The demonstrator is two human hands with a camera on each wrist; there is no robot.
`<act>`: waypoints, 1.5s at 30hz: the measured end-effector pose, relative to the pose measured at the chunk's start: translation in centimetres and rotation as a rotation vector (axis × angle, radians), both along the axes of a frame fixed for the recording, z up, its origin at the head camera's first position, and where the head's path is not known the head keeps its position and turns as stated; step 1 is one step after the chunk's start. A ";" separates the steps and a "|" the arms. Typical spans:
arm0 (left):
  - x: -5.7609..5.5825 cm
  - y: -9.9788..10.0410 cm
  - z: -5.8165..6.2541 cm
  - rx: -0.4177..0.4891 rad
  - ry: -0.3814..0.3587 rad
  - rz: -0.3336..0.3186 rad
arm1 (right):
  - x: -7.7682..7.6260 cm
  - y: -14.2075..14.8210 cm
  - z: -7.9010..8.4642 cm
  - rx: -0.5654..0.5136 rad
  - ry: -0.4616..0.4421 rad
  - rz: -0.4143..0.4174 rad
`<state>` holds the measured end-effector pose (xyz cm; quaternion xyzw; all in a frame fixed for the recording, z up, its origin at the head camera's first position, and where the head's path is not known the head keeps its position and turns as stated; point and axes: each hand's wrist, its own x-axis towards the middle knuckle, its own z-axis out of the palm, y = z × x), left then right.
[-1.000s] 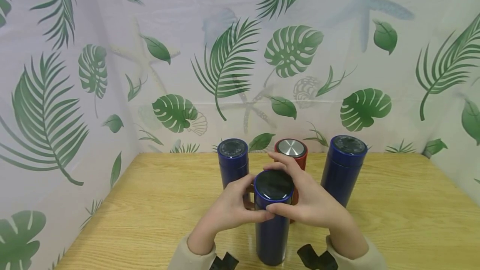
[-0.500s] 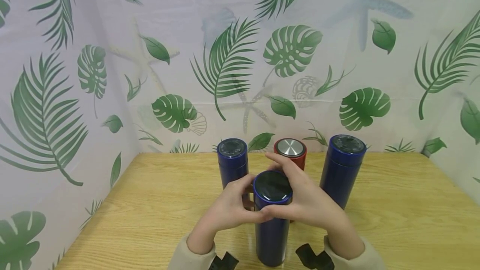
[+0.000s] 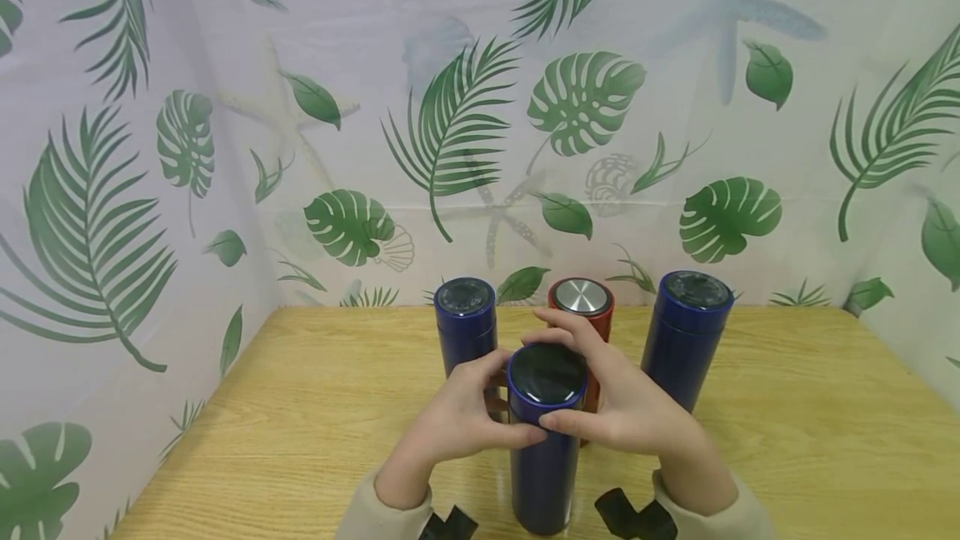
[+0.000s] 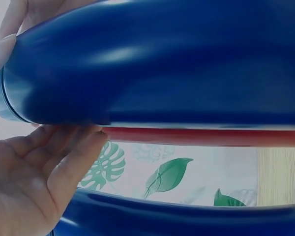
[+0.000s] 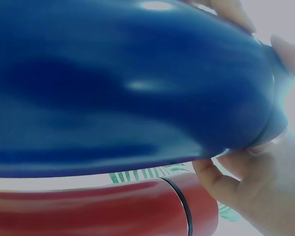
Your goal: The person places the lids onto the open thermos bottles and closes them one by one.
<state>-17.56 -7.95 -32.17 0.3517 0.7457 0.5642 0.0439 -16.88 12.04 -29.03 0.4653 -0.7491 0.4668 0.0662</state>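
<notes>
In the head view a blue thermos [image 3: 542,482] with a glossy black-topped lid [image 3: 547,373] stands upright at the front of the table. My left hand [image 3: 459,411] grips its upper body just under the lid, thumb across the near side. Around the lid curls my right hand [image 3: 622,407], its thumb at the near side and fingers reaching round the far side. The left wrist view shows the blue thermos body [image 4: 177,64] large, with left fingers [image 4: 64,162] against its far side. In the right wrist view the seam under the lid shows between right thumb and fingers [image 5: 219,182].
Behind the held thermos stand a blue thermos [image 3: 467,332] at left, a red thermos [image 3: 602,325] with a silver-topped lid, partly hidden by my right hand, and another blue thermos [image 3: 686,348] at right. The wooden table [image 3: 315,415] meets a leaf-patterned cloth [image 3: 480,132].
My right hand has turned round the lid: half a second ago its thumb reached further left, and now it is back toward the right. The left hand and thermos have stayed nearly still.
</notes>
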 end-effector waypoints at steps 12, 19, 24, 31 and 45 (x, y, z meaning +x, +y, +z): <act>0.2 0.1 0.1 0.007 0.009 0.047 | 0.5 -0.5 0.1 0.000 0.092 -0.100; 0.5 0.2 0.2 -0.004 0.012 0.078 | 0.7 -0.8 0.2 -0.010 0.183 -0.137; 0.6 0.4 0.2 -0.001 0.015 0.092 | 1.0 -1.0 0.2 0.000 0.163 -0.175; 0.7 0.5 0.3 0.007 0.022 0.105 | 1.6 -1.3 0.3 0.007 0.159 -0.234; 0.9 0.7 0.4 0.008 0.014 0.137 | 3.2 -2.6 0.8 0.057 -0.014 -0.526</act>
